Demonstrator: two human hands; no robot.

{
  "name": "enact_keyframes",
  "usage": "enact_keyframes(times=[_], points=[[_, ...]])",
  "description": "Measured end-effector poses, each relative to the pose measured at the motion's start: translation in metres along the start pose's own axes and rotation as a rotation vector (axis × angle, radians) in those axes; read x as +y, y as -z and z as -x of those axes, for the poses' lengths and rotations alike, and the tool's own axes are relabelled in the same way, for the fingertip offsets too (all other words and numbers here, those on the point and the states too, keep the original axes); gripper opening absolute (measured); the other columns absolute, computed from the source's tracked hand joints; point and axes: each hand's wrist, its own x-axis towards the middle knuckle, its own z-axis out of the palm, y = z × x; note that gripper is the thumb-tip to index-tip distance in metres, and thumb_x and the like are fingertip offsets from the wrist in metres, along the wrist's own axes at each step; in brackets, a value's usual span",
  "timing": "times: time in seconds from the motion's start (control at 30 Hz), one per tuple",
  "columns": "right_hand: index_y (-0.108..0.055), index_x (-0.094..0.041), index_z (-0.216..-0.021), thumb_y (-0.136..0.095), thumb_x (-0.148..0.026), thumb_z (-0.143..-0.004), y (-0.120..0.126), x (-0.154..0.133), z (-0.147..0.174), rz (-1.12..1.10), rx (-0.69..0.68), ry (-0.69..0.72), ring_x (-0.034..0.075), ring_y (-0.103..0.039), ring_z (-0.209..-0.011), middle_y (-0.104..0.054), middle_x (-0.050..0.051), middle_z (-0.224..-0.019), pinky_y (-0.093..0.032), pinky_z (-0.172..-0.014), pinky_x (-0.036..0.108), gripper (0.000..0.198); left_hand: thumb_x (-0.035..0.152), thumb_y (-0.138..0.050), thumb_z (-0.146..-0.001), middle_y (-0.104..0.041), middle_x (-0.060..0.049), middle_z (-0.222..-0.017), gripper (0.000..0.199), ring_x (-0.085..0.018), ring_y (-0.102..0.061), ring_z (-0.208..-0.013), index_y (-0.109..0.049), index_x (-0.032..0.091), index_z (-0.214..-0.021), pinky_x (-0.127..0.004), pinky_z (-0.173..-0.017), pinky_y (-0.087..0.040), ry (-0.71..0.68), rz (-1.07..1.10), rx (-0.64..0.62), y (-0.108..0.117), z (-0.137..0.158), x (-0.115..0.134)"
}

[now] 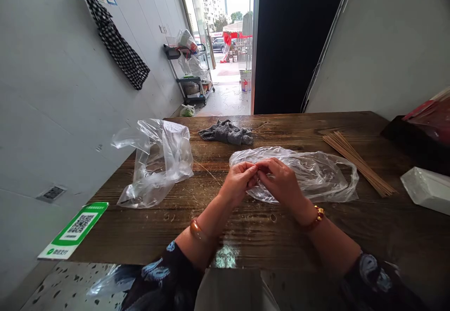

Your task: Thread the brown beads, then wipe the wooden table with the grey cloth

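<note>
My left hand (239,178) and my right hand (277,179) meet fingertip to fingertip above the wooden table (246,236). Both are closed in a pinch; whatever lies between the fingers is too small or hidden to name. Just behind and under them spreads a clear plastic bag (316,175), crumpled, with a loop handle at its right end. A second clear plastic bag (176,156) lies to the left of my hands. Off to the right rests a bundle of thin wooden sticks (358,161).
A grey cloth (227,132) lies crumpled toward the table's far edge. At the left edge is a green QR-code card (75,229). A white plastic-wrapped pack (427,189) sits at the right. Beyond the table, a loaded cart (193,79) stands near the doorway.
</note>
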Motion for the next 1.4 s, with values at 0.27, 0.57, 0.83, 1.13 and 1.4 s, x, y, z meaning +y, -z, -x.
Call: enact_keyframes(times=[0.27,0.57,0.83,1.13,1.4], points=[[-0.066,-0.022,-0.088,-0.059,-0.013,-0.082,-0.0042,0.0029,0.0003,-0.146,0.055,-0.203,0.017,-0.066,-0.076,-0.07,0.002,-0.083,-0.053,-0.072,0.03,0.013,0.045,-0.083,-0.063,-0.058,0.003,-0.055,0.041,-0.003,-0.043,-0.042,-0.06,0.013,-0.076,-0.017,-0.042,-0.027,-0.034,-0.078,0.053,-0.0046,-0.0002,-0.0012],[-0.065,-0.024,-0.097,-0.056,-0.015,-0.086,-0.0025,0.0022,0.0001,-0.079,-0.028,-0.098,0.019,-0.066,-0.087,-0.07,0.004,-0.093,-0.054,-0.079,0.034,0.016,0.046,-0.082,-0.065,-0.055,0.004,-0.051,0.041,-0.004,-0.042,-0.041,-0.06,0.013,-0.074,-0.017,-0.042,-0.027,-0.037,-0.069,0.046,-0.0017,-0.0011,-0.0015],[-0.062,-0.023,-0.1,-0.052,-0.012,-0.09,-0.0029,0.0048,0.0031,0.06,-0.032,0.016,0.021,-0.065,-0.089,-0.069,0.006,-0.094,-0.053,-0.081,0.034,0.017,0.047,-0.08,-0.067,-0.054,0.005,-0.053,0.041,-0.003,-0.039,-0.041,-0.059,0.013,-0.073,-0.017,-0.041,-0.024,-0.031,-0.091,0.047,-0.0053,0.0009,-0.0026],[-0.065,-0.024,-0.095,-0.052,-0.014,-0.091,-0.0025,0.0048,0.0011,0.001,0.013,-0.022,0.019,-0.067,-0.087,-0.072,0.004,-0.092,-0.054,-0.081,0.034,0.017,0.044,-0.08,-0.064,-0.056,0.004,-0.053,0.039,-0.004,-0.042,-0.042,-0.059,0.013,-0.075,-0.018,-0.043,-0.027,-0.044,-0.101,0.06,-0.0059,-0.0004,-0.0046],[-0.071,-0.024,-0.091,-0.057,-0.022,-0.086,-0.0042,0.008,0.0007,-0.163,0.024,-0.242,0.019,-0.069,-0.081,-0.074,0.002,-0.088,-0.056,-0.079,0.035,0.015,0.035,-0.075,-0.066,-0.055,0.005,-0.052,0.027,-0.005,-0.043,-0.043,-0.058,0.015,-0.073,-0.018,-0.043,-0.029,-0.077,-0.138,0.094,-0.0072,0.0003,-0.0055]])
